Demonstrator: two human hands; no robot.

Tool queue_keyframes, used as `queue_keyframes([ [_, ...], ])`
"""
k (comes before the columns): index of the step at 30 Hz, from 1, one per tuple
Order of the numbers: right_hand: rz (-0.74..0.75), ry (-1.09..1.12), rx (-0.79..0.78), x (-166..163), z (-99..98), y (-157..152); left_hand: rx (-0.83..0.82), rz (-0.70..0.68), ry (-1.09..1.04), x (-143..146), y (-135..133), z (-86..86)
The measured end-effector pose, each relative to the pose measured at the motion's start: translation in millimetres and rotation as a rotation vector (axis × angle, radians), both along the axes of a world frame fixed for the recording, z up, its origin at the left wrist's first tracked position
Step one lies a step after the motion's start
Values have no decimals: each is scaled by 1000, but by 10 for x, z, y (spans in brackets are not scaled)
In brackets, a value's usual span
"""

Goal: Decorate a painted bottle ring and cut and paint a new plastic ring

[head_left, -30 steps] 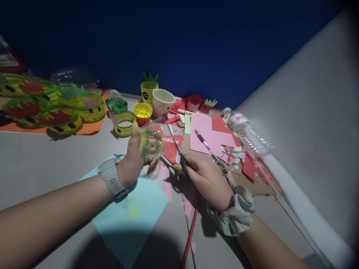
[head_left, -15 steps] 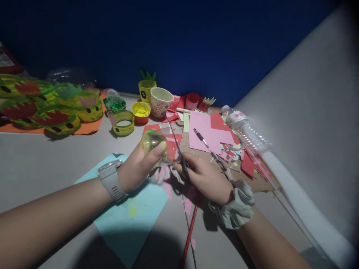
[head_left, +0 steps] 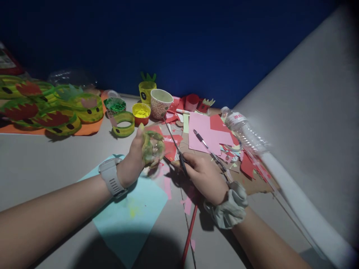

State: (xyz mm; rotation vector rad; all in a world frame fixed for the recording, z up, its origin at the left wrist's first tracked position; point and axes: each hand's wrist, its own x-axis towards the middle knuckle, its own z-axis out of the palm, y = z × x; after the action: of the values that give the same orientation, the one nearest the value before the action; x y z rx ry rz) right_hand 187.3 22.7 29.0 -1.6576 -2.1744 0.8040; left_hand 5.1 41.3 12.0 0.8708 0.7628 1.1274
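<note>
My left hand (head_left: 131,164) is closed around a clear plastic bottle piece (head_left: 153,146) smeared with green and yellow paint, its thumb pointing up along the near side. In my right hand (head_left: 206,178) are dark-handled scissors (head_left: 182,163), blades spread apart and pointing away from me. The plastic lies just left of the blades; I cannot tell whether they touch it. Beneath my left wrist lies a light blue paper sheet (head_left: 140,209) with a yellow smudge. Behind the plastic stands a yellow-green plastic ring (head_left: 124,130) with a drawn eye.
Painted rings (head_left: 63,125) crowd an orange sheet at left. Paint cups, one yellow (head_left: 141,112) and one green (head_left: 114,106), stand by a patterned paper cup (head_left: 161,104). A pen (head_left: 207,144) rests on pink paper (head_left: 200,123). At right lies a clear bottle (head_left: 246,129); scraps surround a red stick (head_left: 190,233).
My left hand has turned the plastic piece so its round opening faces me more, and shifted it slightly left from the scissors. My left thumb has lifted upward. The right hand barely moved.
</note>
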Motion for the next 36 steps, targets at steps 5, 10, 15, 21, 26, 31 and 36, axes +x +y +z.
queue_keyframes([
  [5, 17, 168, -119, 13, -21, 7, -63, 60, -15, 5, 7, 17],
  [10, 67, 196, -187, 12, 18, 1, 27, 76, -33, -17, -1, -8],
  [15, 152, 98, -201, 22, 60, -8, 184, -44, 51, -47, -43, -130],
  [21, 151, 73, -172, 28, 52, -6, 223, -14, 128, -55, -40, -224],
  [26, 114, 105, -165, 22, 7, -13, 140, -34, 79, -58, -46, -221],
  [31, 50, 133, -110, -1, -55, -23, 40, -74, 7, -16, -27, -104],
  [36, -31, 169, -44, -9, -121, -17, -73, -45, -26, 44, -12, 89],
])
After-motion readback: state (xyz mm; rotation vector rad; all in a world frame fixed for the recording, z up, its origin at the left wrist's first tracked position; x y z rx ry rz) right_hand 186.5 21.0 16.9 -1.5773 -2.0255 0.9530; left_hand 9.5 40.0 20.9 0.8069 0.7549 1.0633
